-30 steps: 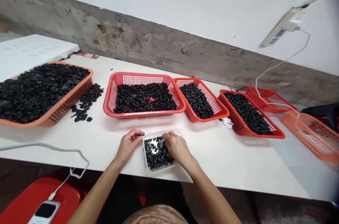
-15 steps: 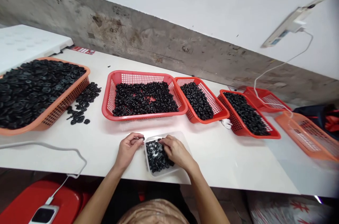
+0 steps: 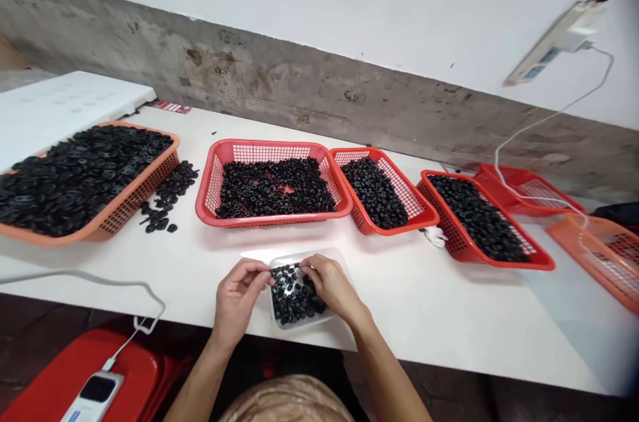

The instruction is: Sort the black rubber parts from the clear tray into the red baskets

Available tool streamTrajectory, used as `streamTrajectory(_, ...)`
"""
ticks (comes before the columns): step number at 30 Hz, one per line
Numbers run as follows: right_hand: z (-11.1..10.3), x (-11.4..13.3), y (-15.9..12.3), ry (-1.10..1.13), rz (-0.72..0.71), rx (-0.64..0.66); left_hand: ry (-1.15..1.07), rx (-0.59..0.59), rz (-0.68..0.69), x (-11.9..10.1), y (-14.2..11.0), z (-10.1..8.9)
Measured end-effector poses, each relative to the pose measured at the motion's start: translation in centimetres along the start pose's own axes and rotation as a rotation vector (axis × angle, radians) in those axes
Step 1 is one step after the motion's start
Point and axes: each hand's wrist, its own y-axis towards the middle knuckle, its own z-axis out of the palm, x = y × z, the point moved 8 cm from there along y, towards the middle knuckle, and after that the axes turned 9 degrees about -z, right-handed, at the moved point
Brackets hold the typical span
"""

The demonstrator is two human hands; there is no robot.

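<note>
You're in a workshop: long white table (image 3: 409,305), mesh baskets (image 3: 274,218) of small black parts (image 3: 309,192), rough cement wall band (image 3: 299,92), power strip (image 3: 538,57).

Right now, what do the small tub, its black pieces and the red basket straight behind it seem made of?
Small tub: probably translucent plastic, slightly glossy; its pale rim looks see-through.
Black pieces: rubber or plastic, I can't tell which; small highlights suggest slight sheen.
Red basket: likely moulded plastic, smooth, judging by its rounded rim and regular holes.

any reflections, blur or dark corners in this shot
Head view: the white tabletop faintly mirrors the wide pinkish-red plastic mesh basket; upper right corner dark, lower right edge blurred; small black pieces in the translucent rectangular plastic box lack crisp detail.
</note>
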Motion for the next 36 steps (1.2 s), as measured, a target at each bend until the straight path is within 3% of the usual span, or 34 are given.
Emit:
streamTrajectory(3, -1.3, 1.1, -0.3, 0.062, -0.034, -0.084, 0.062, 0.083, -0.016, -0.8, -1.0, 2.2)
streamTrajectory(7, -3.6, 4.3, -1.2, 0.199, -0.230, -0.203, 0.054, 0.100, -0.142, -0.3, -1.5, 4.1)
streamTrajectory(11, -4.6, 6.7, -2.1, 0.175, -0.377, -0.197, 0.014, 0.145, -0.194, -0.3, -1.4, 5.6)
streamTrajectory(15, -4.7, 7.5, -2.6, 0.127, -0.453, -0.195, -0.031, 0.167, -0.208, -0.6, -1.4, 6.4)
streamTrajectory(17, -5.0, 7.1, -2.9, 0.129, -0.429, -0.235, -0.069, 0.170, -0.227, -0.4, -1.5, 6.4)
streamTrajectory(20, -5.3, 5.5, -3.0, 0.087, -0.281, -0.250, -0.168, 0.159, -0.305, 0.4, -1.6, 5.9)
streamTrajectory(25, -3.7, 2.5, -3.1, -0.049, -0.066, 0.046, -0.246, 0.043, -0.318, 0.5, -1.4, 3.5)
streamTrajectory(30, -2.7, 1.3, -2.0, -0.189, 0.011, 0.107, -0.258, 0.026, -0.317, 0.6, -1.7, 2.3)
streamTrajectory(36, 0.5, 1.0, 0.2, -0.353, 0.014, 0.258, -0.203, 0.052, -0.327, 1.6, -2.2, 2.4)
